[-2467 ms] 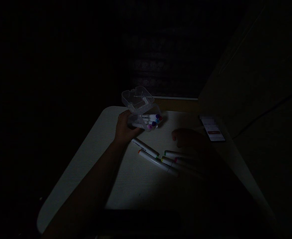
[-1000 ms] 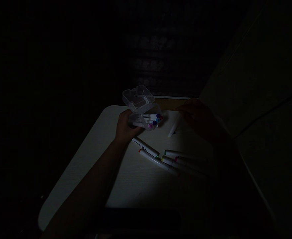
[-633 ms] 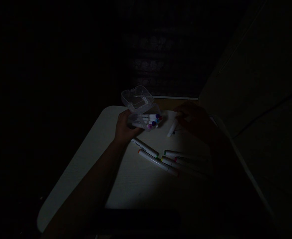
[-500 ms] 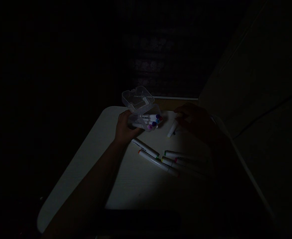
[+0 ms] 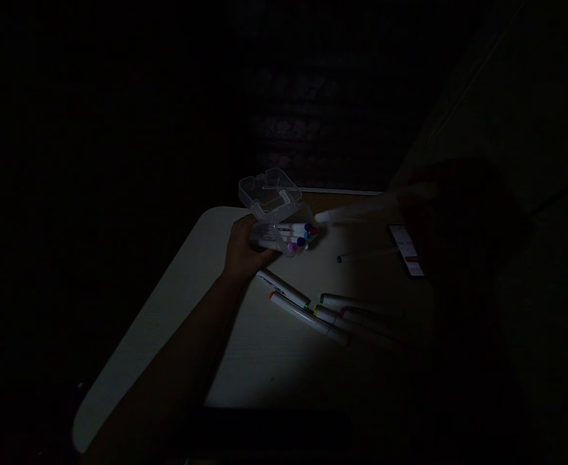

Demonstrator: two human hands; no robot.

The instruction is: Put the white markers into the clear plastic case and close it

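Observation:
The scene is very dark. My left hand (image 5: pixel 243 248) grips the side of a clear plastic case (image 5: pixel 284 236) with its lid up, standing on the white table (image 5: pixel 177 290). Several markers with coloured ends lie inside the case. My right hand (image 5: pixel 439 206) is raised at the right, dim and in shadow, and holds a white marker (image 5: pixel 356 210) lying level, its tip pointing at the case. Several loose markers (image 5: pixel 313 310) lie on the table nearer to me.
A phone (image 5: pixel 407 248) with a lit screen lies at the table's right side. A thin dark-tipped pen (image 5: pixel 361 256) lies between phone and case. A wall rises to the right. The surroundings are black.
My right hand has lifted the white marker off the table and swung it level toward the case. This uncovered the phone. The left hand and the case have stayed in place.

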